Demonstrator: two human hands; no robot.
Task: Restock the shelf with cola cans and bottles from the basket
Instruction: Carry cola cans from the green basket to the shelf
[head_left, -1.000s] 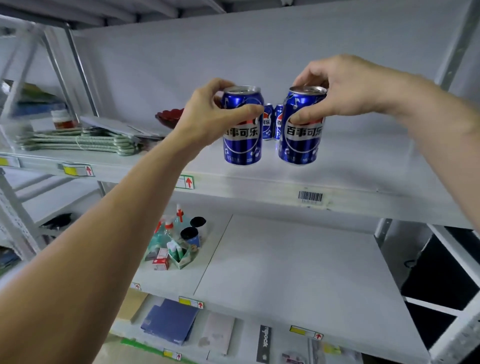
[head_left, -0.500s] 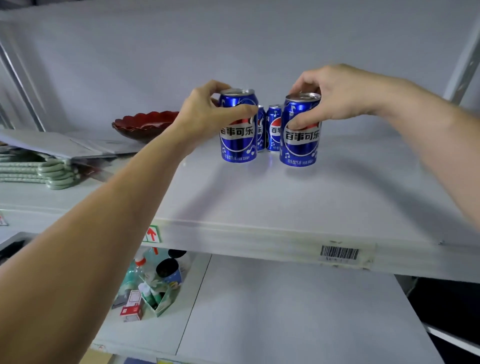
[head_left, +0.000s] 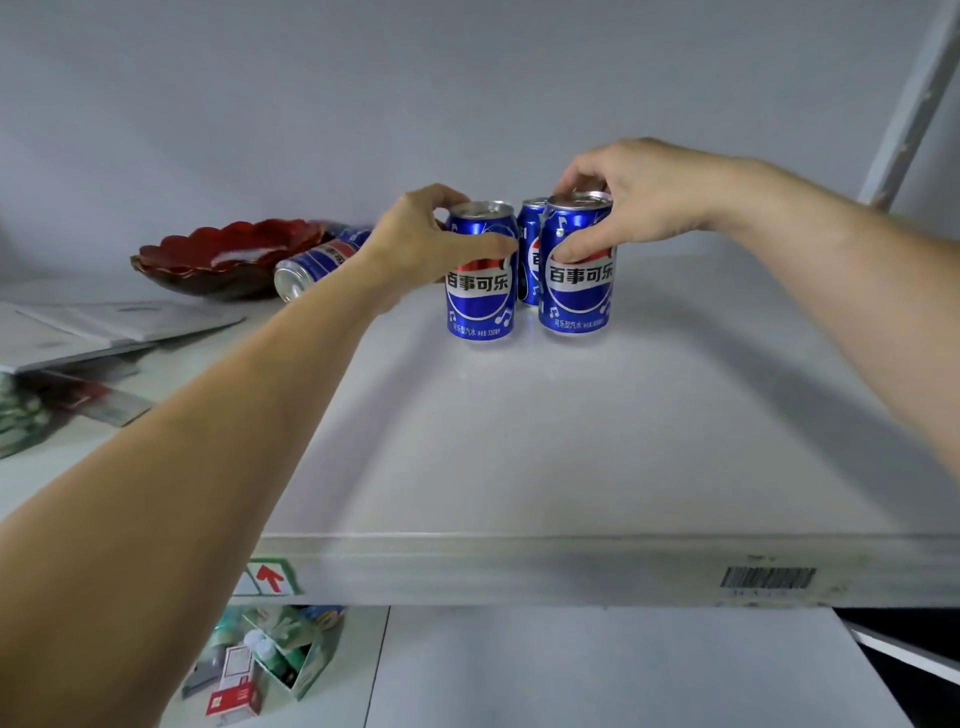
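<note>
Shelf (head_left: 597, 457) mostly bare across front and right; stock clustered at 12 o'clock, deep toward back wall. Two upright cola cans seated on shelf surface side by side, a narrow gap between: left can (head_left: 480, 273), right can (head_left: 576, 265). Third upright can (head_left: 531, 249) just behind, showing through that gap; likely placed already. Fourth can (head_left: 317, 262) lying on its side at 10 o'clock, base toward camera, just beside red bowl (head_left: 228, 254). Not stocked properly, probably needs standing up.

Left hand (head_left: 421, 244) wrapped round upper part of left can, grip closed on it, thumb across front. Right hand (head_left: 634, 202) clamped on rim and top of right can from above, fingers (head_left: 574, 249) down front face. Neither released yet. Judged step: final set-down of this pair, letting go next.

Progress: at least two cans up beyond pair in hand, counting the fallen one. No bottles visible on shelf. Basket out of view, so remaining count unknown.

Obstacles: red bowl at 10 o'clock plus stacked papers (head_left: 104, 327) at 9 o'clock eat left side; blurred clutter further left edge. Fallen can could roll into row. Right half of shelf open, best room for next rows. Lower shelf at 6 o'clock holds small boxes (head_left: 249, 680), irrelevant.
</note>
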